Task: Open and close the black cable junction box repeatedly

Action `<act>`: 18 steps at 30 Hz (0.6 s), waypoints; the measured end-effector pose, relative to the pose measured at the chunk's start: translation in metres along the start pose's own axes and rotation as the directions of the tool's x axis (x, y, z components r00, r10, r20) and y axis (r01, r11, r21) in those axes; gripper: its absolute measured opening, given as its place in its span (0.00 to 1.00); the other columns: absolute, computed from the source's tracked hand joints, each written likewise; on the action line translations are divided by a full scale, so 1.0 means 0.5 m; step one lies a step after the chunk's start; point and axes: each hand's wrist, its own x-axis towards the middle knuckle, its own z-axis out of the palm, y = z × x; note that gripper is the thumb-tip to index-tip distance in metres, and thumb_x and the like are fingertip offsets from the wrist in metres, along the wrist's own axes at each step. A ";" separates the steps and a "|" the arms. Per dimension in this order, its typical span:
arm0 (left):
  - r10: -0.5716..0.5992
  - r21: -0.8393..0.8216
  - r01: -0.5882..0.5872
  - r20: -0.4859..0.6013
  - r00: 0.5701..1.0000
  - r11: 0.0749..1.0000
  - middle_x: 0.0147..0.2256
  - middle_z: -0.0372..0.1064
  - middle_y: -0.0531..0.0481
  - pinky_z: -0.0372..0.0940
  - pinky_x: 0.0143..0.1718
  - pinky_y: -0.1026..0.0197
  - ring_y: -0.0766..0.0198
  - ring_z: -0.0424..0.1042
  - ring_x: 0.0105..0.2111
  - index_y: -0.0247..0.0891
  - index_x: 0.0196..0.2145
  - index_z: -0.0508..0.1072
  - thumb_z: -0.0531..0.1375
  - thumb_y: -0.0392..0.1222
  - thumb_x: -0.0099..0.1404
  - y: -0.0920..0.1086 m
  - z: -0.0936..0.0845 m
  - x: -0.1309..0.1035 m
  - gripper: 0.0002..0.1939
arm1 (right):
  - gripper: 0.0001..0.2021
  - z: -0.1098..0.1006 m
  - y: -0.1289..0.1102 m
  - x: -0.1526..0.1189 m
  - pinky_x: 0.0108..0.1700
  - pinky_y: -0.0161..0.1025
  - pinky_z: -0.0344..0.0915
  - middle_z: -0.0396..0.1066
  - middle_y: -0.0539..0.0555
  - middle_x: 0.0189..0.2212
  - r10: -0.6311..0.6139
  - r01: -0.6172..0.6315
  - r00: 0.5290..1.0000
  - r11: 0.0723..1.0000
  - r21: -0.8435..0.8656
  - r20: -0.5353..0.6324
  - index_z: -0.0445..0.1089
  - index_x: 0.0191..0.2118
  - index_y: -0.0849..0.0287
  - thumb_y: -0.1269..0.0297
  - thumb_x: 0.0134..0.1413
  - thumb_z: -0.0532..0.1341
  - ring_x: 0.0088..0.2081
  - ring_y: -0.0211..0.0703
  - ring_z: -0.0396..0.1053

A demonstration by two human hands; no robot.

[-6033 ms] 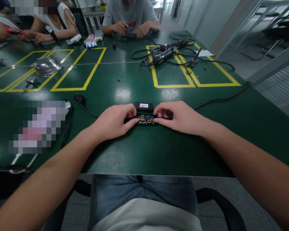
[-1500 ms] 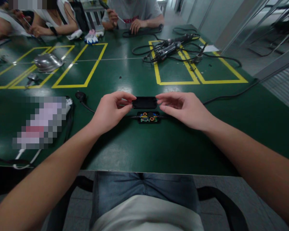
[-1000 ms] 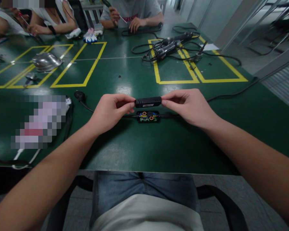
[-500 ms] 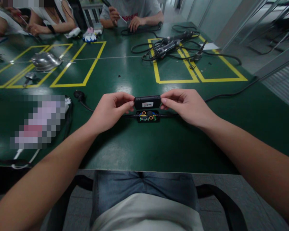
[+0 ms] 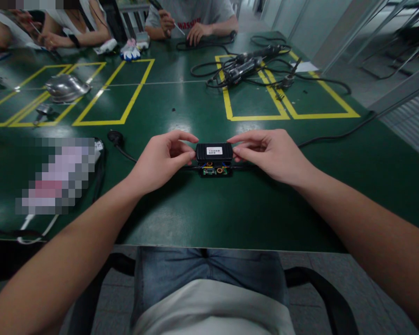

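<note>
Between my two hands is a black plastic cover (image 5: 214, 157) with a white printed label. My left hand (image 5: 169, 156) pinches its left end, and my right hand (image 5: 263, 153) pinches its right end. Just below and partly behind the cover lies an open black case (image 5: 214, 175) holding a green circuit board (image 5: 209, 171), a copper coil ring and coloured wires. The cover hides the case's far part. A black cable (image 5: 242, 167) runs out of each side of the case, passing under my hands.
A black plug (image 5: 115, 138) lies left of my hands, near a blurred-out item with a white cord. Cabled black tools (image 5: 242, 67) lie beyond, at the right. A metal bowl-like part (image 5: 67, 88) sits far left. Across the table (image 5: 181, 218), other people work with their hands.
The cover has tilted so its labelled face turns upward, and it has come lower over the case, hiding more of the board. Both hands keep their hold on its ends.
</note>
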 end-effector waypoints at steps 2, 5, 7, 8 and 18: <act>-0.001 0.010 0.001 0.000 1.000 1.000 0.31 0.81 0.51 0.76 0.38 0.60 0.61 0.83 0.33 0.34 0.51 0.83 0.69 0.39 0.66 0.000 0.001 -0.001 0.16 | 0.15 -0.003 -0.002 -0.001 0.48 0.51 0.86 0.87 0.55 0.34 -0.013 0.014 1.000 0.999 -0.036 0.006 0.90 0.50 0.55 0.56 0.61 0.77 0.38 0.52 0.86; 0.004 0.033 -0.005 0.009 1.000 0.999 0.31 0.81 0.51 0.74 0.37 0.62 0.62 0.81 0.32 0.34 0.50 0.83 0.69 0.39 0.66 0.005 0.003 -0.004 0.15 | 0.14 -0.005 -0.007 -0.003 0.48 0.51 0.86 0.87 0.55 0.34 -0.022 0.023 1.000 0.997 -0.078 0.010 0.90 0.50 0.56 0.58 0.62 0.75 0.38 0.52 0.86; 0.013 0.053 -0.014 0.013 1.000 0.998 0.31 0.81 0.51 0.73 0.37 0.61 0.63 0.80 0.31 0.34 0.49 0.84 0.69 0.40 0.67 0.009 0.002 -0.006 0.14 | 0.14 -0.006 -0.010 -0.004 0.46 0.49 0.85 0.87 0.55 0.35 -0.026 0.027 1.000 0.994 -0.104 0.009 0.91 0.50 0.56 0.60 0.62 0.74 0.38 0.52 0.86; 0.015 0.064 -0.016 0.013 1.000 0.998 0.31 0.81 0.51 0.73 0.37 0.61 0.63 0.80 0.31 0.34 0.49 0.84 0.69 0.40 0.67 0.011 0.002 -0.006 0.14 | 0.14 -0.005 -0.012 -0.004 0.45 0.49 0.85 0.88 0.55 0.35 -0.028 0.029 1.000 0.993 -0.116 0.010 0.91 0.50 0.56 0.60 0.62 0.74 0.38 0.52 0.86; -0.026 0.153 0.021 0.025 0.999 0.988 0.33 0.84 0.48 0.74 0.38 0.61 0.62 0.80 0.32 0.34 0.48 0.88 0.69 0.40 0.67 0.019 -0.001 -0.009 0.14 | 0.12 -0.005 -0.025 -0.006 0.41 0.47 0.83 0.88 0.55 0.33 0.010 -0.002 0.999 0.989 -0.148 0.053 0.91 0.46 0.55 0.58 0.59 0.76 0.34 0.50 0.84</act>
